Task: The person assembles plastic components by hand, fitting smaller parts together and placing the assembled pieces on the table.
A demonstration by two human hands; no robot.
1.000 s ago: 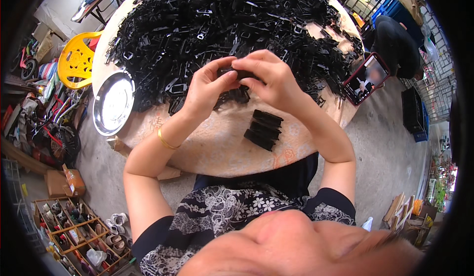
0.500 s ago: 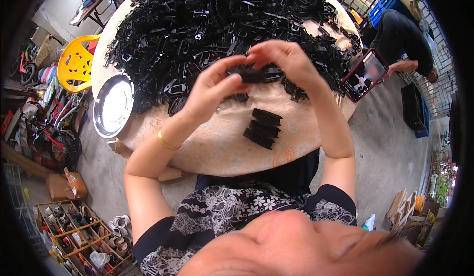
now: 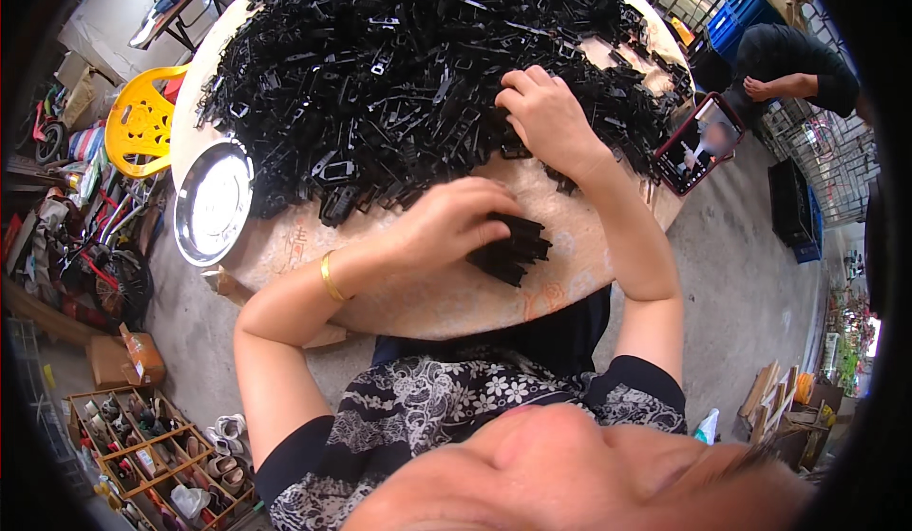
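Left hand (image 3: 448,222): is pointing rightward, fingers curving, thumb extending below them.
Right hand (image 3: 547,116): is sitting farther forward, fingers bending leftward.
Left arm (image 3: 285,388): is bending at the elbow.
Right arm (image 3: 638,237): is bending too, forearm slanting inward.

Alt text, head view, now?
A person's left hand is at a small row of black parts, the right hand over a large jumbled heap of black parts. Row and heap lie on a round, pale, patterned table.
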